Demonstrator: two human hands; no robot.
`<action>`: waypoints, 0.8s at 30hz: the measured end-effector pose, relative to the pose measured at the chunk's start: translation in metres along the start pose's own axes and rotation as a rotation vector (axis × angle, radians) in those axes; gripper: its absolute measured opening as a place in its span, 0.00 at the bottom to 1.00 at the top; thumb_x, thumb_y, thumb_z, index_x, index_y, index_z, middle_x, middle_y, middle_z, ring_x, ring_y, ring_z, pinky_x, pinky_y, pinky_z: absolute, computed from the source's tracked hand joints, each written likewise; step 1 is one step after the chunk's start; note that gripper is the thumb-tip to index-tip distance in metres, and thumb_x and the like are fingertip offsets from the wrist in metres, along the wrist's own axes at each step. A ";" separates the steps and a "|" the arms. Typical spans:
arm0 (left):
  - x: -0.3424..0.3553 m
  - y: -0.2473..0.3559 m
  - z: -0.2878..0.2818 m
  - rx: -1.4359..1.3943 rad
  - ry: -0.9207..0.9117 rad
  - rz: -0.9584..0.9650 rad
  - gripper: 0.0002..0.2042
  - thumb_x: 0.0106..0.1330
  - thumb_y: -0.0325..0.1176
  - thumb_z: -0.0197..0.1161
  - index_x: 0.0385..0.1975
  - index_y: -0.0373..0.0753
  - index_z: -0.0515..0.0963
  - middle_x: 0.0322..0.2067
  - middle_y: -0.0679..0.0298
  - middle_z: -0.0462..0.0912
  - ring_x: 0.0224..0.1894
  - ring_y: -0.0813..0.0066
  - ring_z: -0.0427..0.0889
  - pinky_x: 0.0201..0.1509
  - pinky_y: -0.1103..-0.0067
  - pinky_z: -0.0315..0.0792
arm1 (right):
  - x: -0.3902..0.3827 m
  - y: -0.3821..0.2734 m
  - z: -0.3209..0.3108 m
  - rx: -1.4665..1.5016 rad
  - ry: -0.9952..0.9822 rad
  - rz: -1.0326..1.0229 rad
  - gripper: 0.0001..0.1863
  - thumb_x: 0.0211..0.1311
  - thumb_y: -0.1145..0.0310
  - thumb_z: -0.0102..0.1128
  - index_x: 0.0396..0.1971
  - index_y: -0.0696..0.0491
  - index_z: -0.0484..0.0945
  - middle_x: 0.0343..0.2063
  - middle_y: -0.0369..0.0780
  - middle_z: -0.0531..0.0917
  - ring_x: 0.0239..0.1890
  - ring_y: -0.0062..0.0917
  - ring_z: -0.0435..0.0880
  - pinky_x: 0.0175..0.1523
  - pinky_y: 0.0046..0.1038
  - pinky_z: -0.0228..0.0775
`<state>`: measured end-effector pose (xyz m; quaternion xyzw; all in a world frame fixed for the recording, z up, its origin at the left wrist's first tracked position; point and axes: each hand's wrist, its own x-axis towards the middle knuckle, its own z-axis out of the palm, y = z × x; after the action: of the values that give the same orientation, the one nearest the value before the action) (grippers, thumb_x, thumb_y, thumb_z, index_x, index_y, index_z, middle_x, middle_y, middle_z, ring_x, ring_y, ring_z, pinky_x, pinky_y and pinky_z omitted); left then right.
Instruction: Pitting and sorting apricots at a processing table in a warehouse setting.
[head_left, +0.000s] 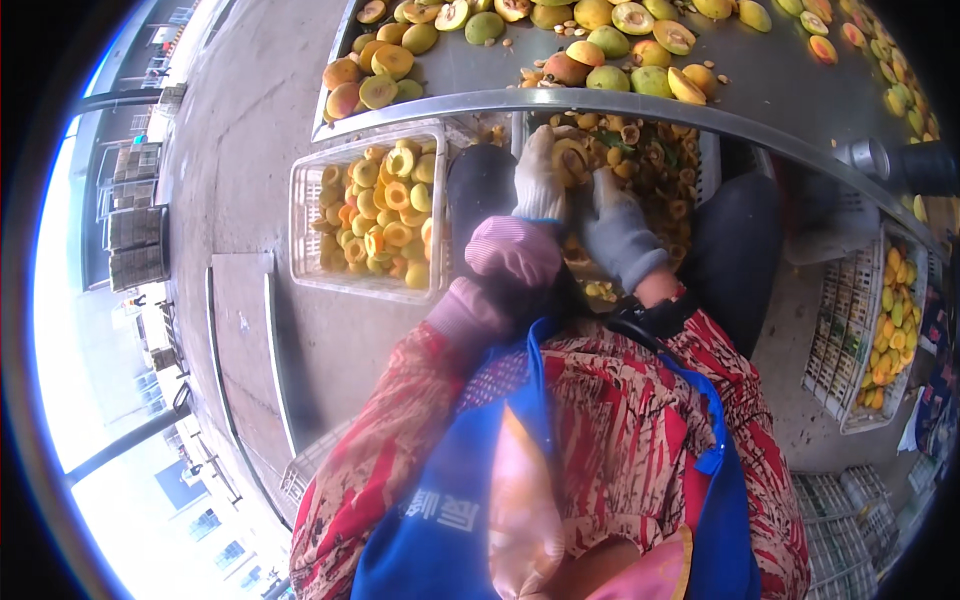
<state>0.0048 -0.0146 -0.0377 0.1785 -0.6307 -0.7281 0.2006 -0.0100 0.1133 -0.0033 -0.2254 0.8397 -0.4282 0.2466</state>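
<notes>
Sitting left, a crate (365,215) holds orange-yellow fruit halves. The white-gloved left hand (540,180) grips a halved fruit (572,160), pale yellow with a brown hollow, below the table (770,85) edge. The grey-gloved right hand (615,225) touches it, seemingly clenched.

A white glove is covering the left hand (540,185), a grey one the right hand (617,230). Yellow-orange halves (385,215) are filling the white crate (300,230); green-yellow fruit (600,45) is lying on the grey table (760,85).
</notes>
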 end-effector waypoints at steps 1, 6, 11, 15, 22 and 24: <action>-0.001 0.009 0.009 0.085 0.057 0.021 0.11 0.62 0.33 0.55 0.42 0.37 0.73 0.34 0.58 0.79 0.35 0.66 0.80 0.37 0.76 0.75 | 0.002 0.002 -0.002 0.001 0.006 0.009 0.25 0.51 0.65 0.55 0.49 0.56 0.62 0.39 0.58 0.77 0.45 0.53 0.75 0.49 0.45 0.67; 0.008 0.013 0.012 0.212 0.219 0.101 0.14 0.68 0.39 0.48 0.33 0.34 0.76 0.31 0.59 0.79 0.28 0.72 0.79 0.32 0.79 0.76 | 0.005 0.001 0.007 0.151 0.040 -0.003 0.19 0.57 0.70 0.54 0.48 0.58 0.67 0.35 0.57 0.78 0.42 0.52 0.76 0.44 0.40 0.69; 0.012 0.005 0.004 -0.392 0.313 -0.366 0.16 0.68 0.41 0.49 0.32 0.33 0.76 0.29 0.59 0.79 0.25 0.72 0.79 0.29 0.80 0.75 | 0.005 0.001 0.007 0.193 -0.035 -0.030 0.18 0.57 0.70 0.54 0.47 0.58 0.67 0.34 0.57 0.78 0.40 0.51 0.77 0.42 0.39 0.70; 0.002 0.010 0.006 -0.244 0.264 -0.215 0.16 0.68 0.42 0.48 0.32 0.34 0.75 0.28 0.57 0.78 0.25 0.71 0.79 0.28 0.80 0.74 | 0.001 -0.015 -0.001 0.063 -0.013 0.024 0.15 0.58 0.71 0.52 0.44 0.57 0.66 0.31 0.57 0.78 0.37 0.52 0.77 0.39 0.44 0.68; -0.007 0.026 0.014 -0.278 0.194 -0.193 0.18 0.70 0.45 0.46 0.34 0.34 0.72 0.26 0.56 0.77 0.26 0.65 0.79 0.31 0.76 0.76 | 0.005 -0.009 -0.001 0.018 -0.048 -0.004 0.17 0.56 0.71 0.53 0.45 0.57 0.65 0.31 0.58 0.78 0.37 0.53 0.76 0.39 0.45 0.68; -0.006 0.025 0.017 -0.161 0.135 -0.081 0.37 0.56 0.70 0.48 0.39 0.34 0.68 0.28 0.63 0.79 0.32 0.77 0.79 0.35 0.82 0.73 | 0.008 -0.005 -0.002 0.012 -0.052 -0.015 0.20 0.55 0.71 0.54 0.48 0.57 0.66 0.33 0.57 0.78 0.39 0.52 0.77 0.40 0.43 0.69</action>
<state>0.0032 0.0000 -0.0107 0.2356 -0.5476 -0.7702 0.2268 -0.0168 0.1070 0.0000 -0.2412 0.8286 -0.4290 0.2668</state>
